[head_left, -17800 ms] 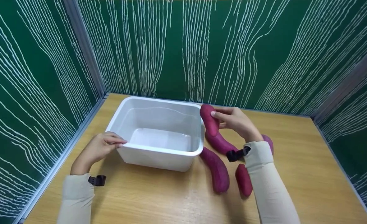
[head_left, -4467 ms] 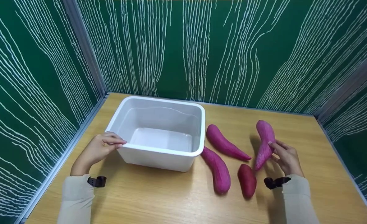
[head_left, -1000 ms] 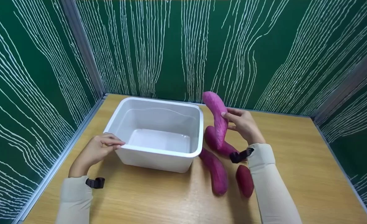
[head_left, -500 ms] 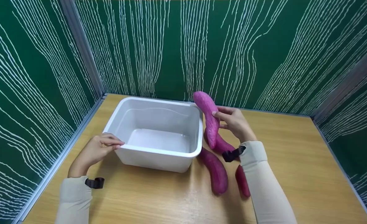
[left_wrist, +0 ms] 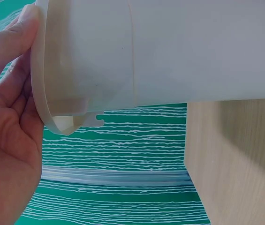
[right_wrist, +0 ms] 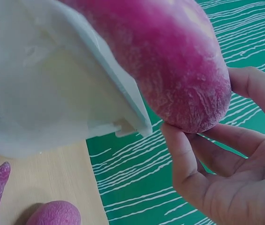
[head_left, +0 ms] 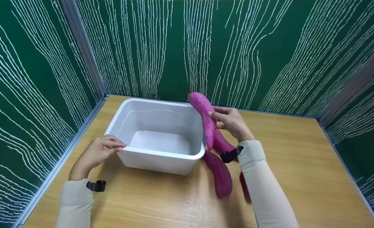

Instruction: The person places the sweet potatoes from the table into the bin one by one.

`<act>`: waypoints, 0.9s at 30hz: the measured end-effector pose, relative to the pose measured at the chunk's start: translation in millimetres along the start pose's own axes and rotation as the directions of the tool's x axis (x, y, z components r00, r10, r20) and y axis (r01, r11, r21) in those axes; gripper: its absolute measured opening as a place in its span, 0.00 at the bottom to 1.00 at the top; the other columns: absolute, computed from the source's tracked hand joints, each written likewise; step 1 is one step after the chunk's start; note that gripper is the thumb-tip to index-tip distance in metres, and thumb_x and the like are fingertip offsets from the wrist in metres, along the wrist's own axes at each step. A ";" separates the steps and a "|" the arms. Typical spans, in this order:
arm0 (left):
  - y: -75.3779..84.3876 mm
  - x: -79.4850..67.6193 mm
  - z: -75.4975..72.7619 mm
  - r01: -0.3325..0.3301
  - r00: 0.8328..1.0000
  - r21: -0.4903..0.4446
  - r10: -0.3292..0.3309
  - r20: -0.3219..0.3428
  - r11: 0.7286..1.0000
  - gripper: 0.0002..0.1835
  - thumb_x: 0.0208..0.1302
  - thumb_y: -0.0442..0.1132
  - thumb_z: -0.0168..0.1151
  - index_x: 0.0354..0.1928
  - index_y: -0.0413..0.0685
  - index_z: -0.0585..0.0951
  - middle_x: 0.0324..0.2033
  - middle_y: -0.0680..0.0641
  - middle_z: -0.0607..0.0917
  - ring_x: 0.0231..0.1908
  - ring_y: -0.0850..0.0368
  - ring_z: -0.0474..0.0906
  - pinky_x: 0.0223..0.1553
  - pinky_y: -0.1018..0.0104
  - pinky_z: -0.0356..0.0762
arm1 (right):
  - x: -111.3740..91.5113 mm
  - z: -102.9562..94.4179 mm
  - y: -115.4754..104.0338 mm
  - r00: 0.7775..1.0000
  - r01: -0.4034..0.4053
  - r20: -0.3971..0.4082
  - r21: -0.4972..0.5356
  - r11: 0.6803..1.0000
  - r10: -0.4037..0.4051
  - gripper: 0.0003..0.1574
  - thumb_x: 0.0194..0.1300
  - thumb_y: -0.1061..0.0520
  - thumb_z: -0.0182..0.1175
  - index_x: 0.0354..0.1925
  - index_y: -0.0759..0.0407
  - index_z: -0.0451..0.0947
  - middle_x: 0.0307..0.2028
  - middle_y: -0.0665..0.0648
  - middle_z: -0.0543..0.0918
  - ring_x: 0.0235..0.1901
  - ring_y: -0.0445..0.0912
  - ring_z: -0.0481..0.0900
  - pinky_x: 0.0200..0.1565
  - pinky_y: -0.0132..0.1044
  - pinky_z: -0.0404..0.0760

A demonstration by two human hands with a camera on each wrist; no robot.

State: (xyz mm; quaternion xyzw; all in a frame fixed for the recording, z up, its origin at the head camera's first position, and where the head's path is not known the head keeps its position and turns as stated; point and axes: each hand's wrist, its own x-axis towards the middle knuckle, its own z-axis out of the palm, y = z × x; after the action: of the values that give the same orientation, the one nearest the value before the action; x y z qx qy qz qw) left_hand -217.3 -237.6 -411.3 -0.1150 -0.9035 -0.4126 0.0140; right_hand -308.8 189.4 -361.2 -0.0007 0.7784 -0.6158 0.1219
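Note:
My right hand (head_left: 232,122) pinches a long, curved, pink-purple sweet potato (head_left: 202,109) between thumb and fingers. It is raised at the right rim of a white plastic tub (head_left: 161,153), its upper end overlapping the back right corner. In the right wrist view, the fingertips grip the sweet potato (right_wrist: 179,70) beside the tub's lip. My left hand (head_left: 99,153) holds the tub's front left rim, thumb and fingers pinching the lip, as the left wrist view also shows with the tub's wall (left_wrist: 179,47). The inside of the tub shows only its bare floor.
Right of the tub, one purple sweet potato (head_left: 222,142) lies partly under my right hand. Another curved one (head_left: 221,179) lies in front of it. A smaller red one (head_left: 245,186) is mostly hidden by my sleeve. Green, white-streaked walls enclose the wooden table (head_left: 313,177).
My right hand picked up the pink-purple sweet potato from the table's right side and has carried it left to the tub's rim. The earlier red one lies back on the table. My left hand stays put.

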 end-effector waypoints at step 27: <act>-0.3 0.2 -0.7 0.010 1.000 0.012 -0.010 0.006 1.000 0.09 0.60 0.33 0.66 0.40 0.51 0.89 0.41 0.47 0.85 0.47 0.50 0.75 0.50 0.57 0.74 | 5.9 31.9 -13.1 0.997 0.013 0.071 0.024 1.000 -0.014 0.28 0.64 0.52 0.62 0.61 0.57 0.73 0.54 0.60 0.79 0.48 0.49 0.79 0.46 0.39 0.82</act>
State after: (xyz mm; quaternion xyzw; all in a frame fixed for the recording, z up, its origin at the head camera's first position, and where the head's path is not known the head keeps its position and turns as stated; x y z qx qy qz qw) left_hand -217.6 -238.4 -411.1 -0.1117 -0.9066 -0.4068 0.0102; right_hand -310.4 154.7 -356.5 -0.0265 0.7662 -0.6254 0.1455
